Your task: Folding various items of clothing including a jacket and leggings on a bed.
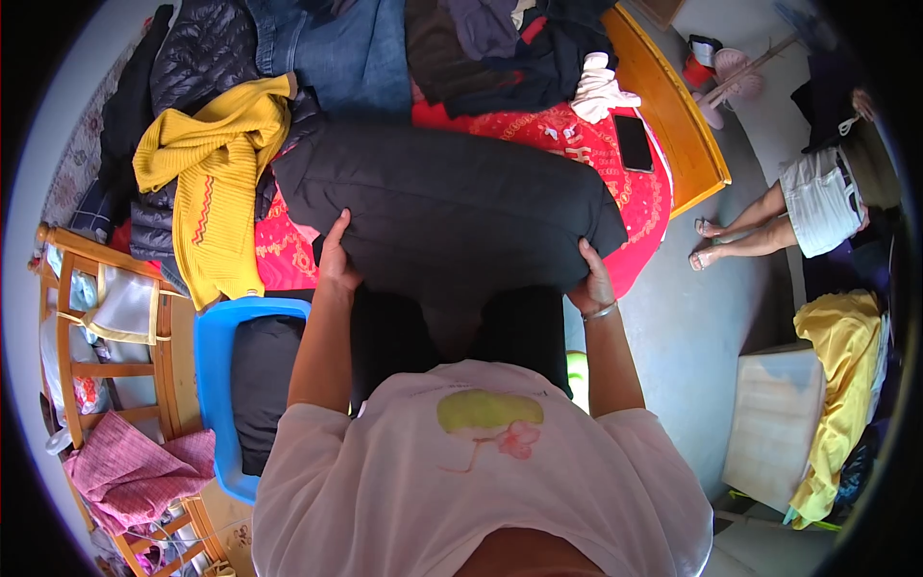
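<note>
A folded black garment, wide and bulky, lies across the front of the bed above my lap. My left hand grips its left end, thumb on top and fingers hidden beneath. At the other end my right hand, with a bracelet at the wrist, holds it the same way. Under and beyond the garment spreads a red patterned bedcover. To its left lie a yellow ribbed sweater and a dark quilted puffer jacket. Blue jeans and a heap of dark clothes lie behind it.
A blue plastic tub holding dark folded cloth stands at my left, beside a wooden chair. On the bed's right are a phone and white cloth, near the wooden bed board. Another person stands at right.
</note>
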### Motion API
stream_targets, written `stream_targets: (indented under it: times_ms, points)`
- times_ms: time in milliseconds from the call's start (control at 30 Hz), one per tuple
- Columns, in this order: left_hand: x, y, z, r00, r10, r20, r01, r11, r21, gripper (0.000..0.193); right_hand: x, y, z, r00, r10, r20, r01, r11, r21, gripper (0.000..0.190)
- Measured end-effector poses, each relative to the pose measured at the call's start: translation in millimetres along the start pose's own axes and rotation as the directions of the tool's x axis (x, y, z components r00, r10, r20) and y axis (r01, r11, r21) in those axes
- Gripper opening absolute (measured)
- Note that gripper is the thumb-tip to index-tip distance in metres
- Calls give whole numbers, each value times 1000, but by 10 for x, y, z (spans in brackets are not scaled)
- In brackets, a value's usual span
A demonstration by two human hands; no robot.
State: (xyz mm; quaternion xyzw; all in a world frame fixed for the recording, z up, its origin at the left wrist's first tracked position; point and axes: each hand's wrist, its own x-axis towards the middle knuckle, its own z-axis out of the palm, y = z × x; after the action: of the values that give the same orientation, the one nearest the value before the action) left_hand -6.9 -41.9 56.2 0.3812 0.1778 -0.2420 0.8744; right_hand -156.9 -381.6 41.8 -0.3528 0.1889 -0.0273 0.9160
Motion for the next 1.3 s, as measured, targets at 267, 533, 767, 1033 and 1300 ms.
stream_targets:
  times_ms: [267, 533, 767, 1033, 1300]
  points:
    - [-1173, 6, 49, 973, 227, 42, -230, 959, 165, 48, -551, -331, -63, 992, -46, -115, 34, 994, -108, 52]
    - [-1405, -164, 115, 977, 168, -129, -147, 976, 158, 47, -676, -453, -104, 935, -270, -229, 209, 943, -259, 46]
    - [-101, 250, 383, 988, 157, 15, -156, 959, 237, 54, 311, -521, 201, 927, -286, -242, 221, 939, -263, 56]
    - [822, 419, 640, 977, 203, 63, -212, 943, 256, 43, 1201, -330, 472, 672, -645, 363, 376, -125, -918, 45]
    - [372, 741, -73, 195, 822, 534, -427, -419, 801, 35, 1350, -520, 378, 655, -653, 381, 177, -357, -917, 64]
